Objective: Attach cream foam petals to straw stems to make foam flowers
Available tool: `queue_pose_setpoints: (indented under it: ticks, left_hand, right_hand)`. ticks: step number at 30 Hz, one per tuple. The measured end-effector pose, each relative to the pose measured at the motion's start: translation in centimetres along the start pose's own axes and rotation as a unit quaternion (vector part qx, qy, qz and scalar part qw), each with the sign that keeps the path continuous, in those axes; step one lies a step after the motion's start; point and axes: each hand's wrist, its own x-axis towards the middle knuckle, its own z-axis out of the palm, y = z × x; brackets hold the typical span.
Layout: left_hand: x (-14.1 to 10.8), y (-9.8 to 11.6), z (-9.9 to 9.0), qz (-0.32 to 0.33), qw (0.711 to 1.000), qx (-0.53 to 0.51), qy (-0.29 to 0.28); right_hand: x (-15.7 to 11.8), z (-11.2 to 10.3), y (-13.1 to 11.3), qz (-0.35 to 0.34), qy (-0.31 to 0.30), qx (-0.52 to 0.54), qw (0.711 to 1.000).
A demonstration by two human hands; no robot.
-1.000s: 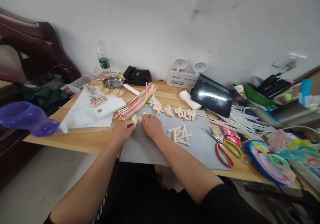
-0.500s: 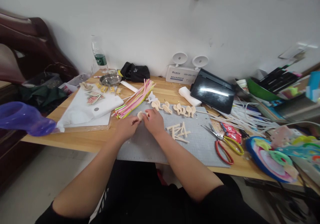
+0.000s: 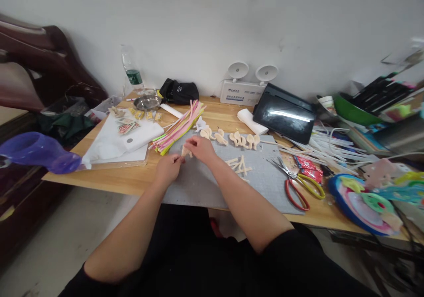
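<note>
Over the left part of a grey cutting mat (image 3: 205, 186), both my hands pinch one small beige curled piece (image 3: 184, 151), which looks like bent fuzzy craft stem. My left hand (image 3: 172, 165) grips its near side with closed fingers. From the upper right, my right hand (image 3: 200, 149) holds it between thumb and fingers, partly hiding it. Beyond my right hand, several finished-looking beige curled shapes (image 3: 244, 140) lie in a row along the mat's far edge. Short beige strips (image 3: 240, 164) are scattered on the mat, partly behind my right forearm.
A bundle of pink and yellow stems (image 3: 180, 127) lies left of the mat. Red-and-yellow-handled scissors (image 3: 293, 180) rest at its right edge. Around stand a metal bowl (image 3: 147, 102), a plastic bottle (image 3: 132, 71), a black tray (image 3: 285, 116) and a blue round plate (image 3: 341, 208).
My right hand has lifted slightly and turned over the beige piece, which now points more downward between my hands. My left hand has shifted a little. The camera view has shifted slightly.
</note>
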Motion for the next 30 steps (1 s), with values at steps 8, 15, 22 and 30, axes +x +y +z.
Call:
queue_pose_setpoints:
  ticks: [8,15,22,30]
  left_hand:
    - [0.8,-0.1,0.3,0.039,0.991,0.128,0.026]
    - [0.7,-0.1,0.8,0.053,0.981,0.173,0.075]
    - [0.7,0.9,0.8,0.095,0.959,0.250,0.091]
    - [-0.2,0.9,1.1,0.173,0.942,0.226,0.181]
  right_hand:
    - [-5.8,-6.3,2.3,-0.028,0.195,-0.052,0.979]
    - [-14.5,-9.5,6.4,-0.039,0.245,-0.250,0.936]
    - [-14.6,-9.1,4.5,-0.078,0.056,-0.363,0.927]
    - [-14.7,-8.7,5.7,-0.175,0.008,-0.377,0.909]
